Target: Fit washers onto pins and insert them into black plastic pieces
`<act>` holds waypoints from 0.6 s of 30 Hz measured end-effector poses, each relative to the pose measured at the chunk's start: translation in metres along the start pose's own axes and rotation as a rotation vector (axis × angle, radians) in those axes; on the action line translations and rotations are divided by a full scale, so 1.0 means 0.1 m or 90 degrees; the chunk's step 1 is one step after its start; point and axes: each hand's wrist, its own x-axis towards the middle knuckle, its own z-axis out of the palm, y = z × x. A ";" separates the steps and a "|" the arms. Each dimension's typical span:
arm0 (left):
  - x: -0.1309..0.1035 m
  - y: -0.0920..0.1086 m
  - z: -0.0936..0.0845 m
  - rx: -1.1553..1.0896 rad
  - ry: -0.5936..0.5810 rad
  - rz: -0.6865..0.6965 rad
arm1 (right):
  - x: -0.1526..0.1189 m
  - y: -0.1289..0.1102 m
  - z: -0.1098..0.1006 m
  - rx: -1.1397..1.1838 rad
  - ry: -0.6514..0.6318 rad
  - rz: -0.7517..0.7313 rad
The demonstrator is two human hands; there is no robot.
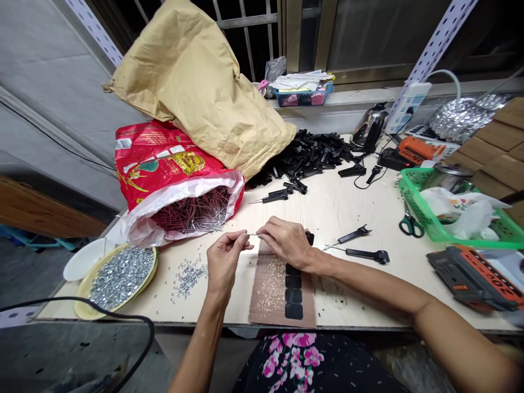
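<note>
Pinched at the fingertips, my left hand is closed on one end of a thin metal rod. My right hand grips the rod's other end. A black plastic end shows just past my right hand; whether it is joined to the rod is hidden. Below both hands lies a brown board with black square pads. Small metal washers are scattered left of my left hand. To the right rest two black plastic pieces with thin rods, one a flat-ended piece, the other a forked piece.
A yellow bowl of washers stands at the left. Behind it, a red bag spills metal rods, with a brown paper sack above. Black parts are heaped at the back. Scissors and a green basket sit right.
</note>
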 end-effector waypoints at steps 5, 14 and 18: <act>0.06 0.03 -0.01 -0.040 -0.086 -0.103 | -0.03 0.06 -0.09 -0.010 -0.020 -0.026; 0.11 -0.09 0.19 -0.128 -0.179 -0.282 | -0.24 0.24 -0.25 -0.074 -0.029 -0.030; 0.08 -0.19 0.37 -0.121 -0.199 -0.298 | -0.42 0.33 -0.28 -0.112 -0.028 0.011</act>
